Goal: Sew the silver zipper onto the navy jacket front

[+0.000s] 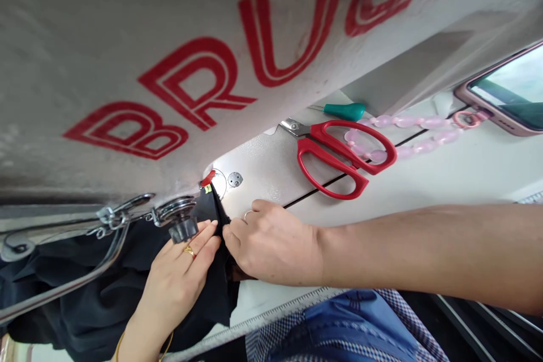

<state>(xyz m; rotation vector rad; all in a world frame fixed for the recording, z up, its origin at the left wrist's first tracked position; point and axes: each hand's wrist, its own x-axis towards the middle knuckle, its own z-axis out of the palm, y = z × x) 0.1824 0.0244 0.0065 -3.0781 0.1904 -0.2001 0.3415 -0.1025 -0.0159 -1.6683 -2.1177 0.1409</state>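
Note:
Dark cloth lies bunched on the left and runs up under the head of a sewing machine. My left hand rests on the cloth, fingers stretched out and pressing it down, a gold ring on one finger. Just right of it, my right hand is closed, thumb and fingers pinching the folded edge of the same cloth. The fold leads up to the needle area beside the round metal plate, where a small yellow-green piece shows. The machine's head hides the needle.
Red-handled scissors lie on the machine bed, near a green-handled tool. A phone with a pink bead strap sits at the right. A tension knob overhangs my left hand. A measuring tape lines the front edge.

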